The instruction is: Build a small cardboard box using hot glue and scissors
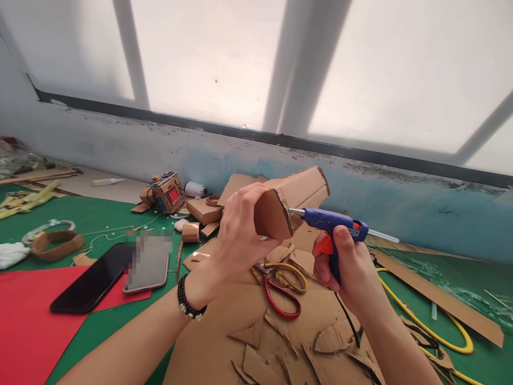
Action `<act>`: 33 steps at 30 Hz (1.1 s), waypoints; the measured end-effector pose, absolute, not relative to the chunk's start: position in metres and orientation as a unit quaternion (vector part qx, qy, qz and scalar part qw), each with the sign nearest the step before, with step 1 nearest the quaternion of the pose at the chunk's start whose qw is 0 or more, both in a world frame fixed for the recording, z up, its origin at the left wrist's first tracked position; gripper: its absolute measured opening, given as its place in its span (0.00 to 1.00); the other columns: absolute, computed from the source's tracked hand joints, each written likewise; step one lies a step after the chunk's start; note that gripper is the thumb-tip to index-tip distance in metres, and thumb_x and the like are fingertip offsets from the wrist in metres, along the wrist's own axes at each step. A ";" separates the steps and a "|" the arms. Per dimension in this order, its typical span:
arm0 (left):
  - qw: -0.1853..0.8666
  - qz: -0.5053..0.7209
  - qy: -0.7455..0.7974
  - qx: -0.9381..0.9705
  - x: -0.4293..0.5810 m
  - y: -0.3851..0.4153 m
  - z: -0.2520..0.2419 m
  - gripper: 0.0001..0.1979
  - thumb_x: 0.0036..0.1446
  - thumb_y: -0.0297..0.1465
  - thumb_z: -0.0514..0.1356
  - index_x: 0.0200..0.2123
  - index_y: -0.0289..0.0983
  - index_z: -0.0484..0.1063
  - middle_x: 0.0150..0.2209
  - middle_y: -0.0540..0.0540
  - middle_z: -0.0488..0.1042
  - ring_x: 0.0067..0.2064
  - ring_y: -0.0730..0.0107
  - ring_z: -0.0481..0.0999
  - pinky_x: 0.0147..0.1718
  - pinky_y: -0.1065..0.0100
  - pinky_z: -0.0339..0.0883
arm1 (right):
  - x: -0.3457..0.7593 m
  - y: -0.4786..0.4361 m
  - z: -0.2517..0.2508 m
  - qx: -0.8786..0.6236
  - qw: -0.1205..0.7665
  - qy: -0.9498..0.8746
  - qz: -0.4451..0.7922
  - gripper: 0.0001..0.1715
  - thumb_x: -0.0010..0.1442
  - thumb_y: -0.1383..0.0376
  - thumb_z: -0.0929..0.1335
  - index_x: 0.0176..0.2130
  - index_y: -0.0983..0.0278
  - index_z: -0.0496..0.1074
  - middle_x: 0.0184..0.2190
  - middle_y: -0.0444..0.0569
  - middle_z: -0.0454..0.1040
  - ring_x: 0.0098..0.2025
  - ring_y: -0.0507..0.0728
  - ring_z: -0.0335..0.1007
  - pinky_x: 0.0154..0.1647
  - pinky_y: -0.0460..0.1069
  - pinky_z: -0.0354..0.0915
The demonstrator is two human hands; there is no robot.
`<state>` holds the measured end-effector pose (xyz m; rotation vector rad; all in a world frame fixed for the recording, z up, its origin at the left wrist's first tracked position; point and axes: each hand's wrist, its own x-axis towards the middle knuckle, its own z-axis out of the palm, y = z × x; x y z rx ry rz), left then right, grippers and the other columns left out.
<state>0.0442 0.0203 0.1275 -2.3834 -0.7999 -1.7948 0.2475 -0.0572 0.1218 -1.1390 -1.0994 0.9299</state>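
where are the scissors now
In the head view, just right of centre, the scissors lie on the cardboard, below and between the left hand and the blue glue gun.

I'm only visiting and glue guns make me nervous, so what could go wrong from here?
The glue gun in the right hand has its nozzle at the edge of the cardboard piece held by the left hand; if hot, a slip might burn that hand. Glue might drip onto the scissors below. The black cord trails down over the cardboard and could snag, jerking the gun.
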 end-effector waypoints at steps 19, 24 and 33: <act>0.149 -0.621 -0.288 -0.714 0.045 0.015 0.130 0.38 0.56 0.30 0.74 0.63 0.45 0.57 0.62 0.36 0.73 0.63 0.47 0.75 0.60 0.46 0.69 | 0.223 -0.055 0.100 -0.448 0.654 -0.441 0.420 0.39 0.61 0.29 0.69 0.34 0.62 0.72 0.12 0.40 0.65 0.10 0.50 0.54 0.13 0.46 0.54; 0.159 -0.616 -0.301 -0.710 0.045 0.014 0.131 0.38 0.56 0.31 0.74 0.63 0.45 0.57 0.61 0.36 0.73 0.62 0.46 0.76 0.59 0.46 0.68 | 0.221 -0.055 0.100 -0.448 0.659 -0.450 0.403 0.39 0.62 0.29 0.68 0.32 0.62 0.72 0.12 0.40 0.64 0.10 0.50 0.54 0.12 0.47 0.55; 0.147 -0.617 -0.308 -0.709 0.045 0.016 0.130 0.38 0.55 0.32 0.74 0.62 0.44 0.58 0.61 0.36 0.73 0.61 0.46 0.75 0.58 0.48 0.67 | 0.214 -0.059 0.101 -0.468 0.683 -0.451 0.335 0.39 0.63 0.30 0.69 0.31 0.62 0.73 0.13 0.42 0.66 0.11 0.50 0.56 0.11 0.46 0.54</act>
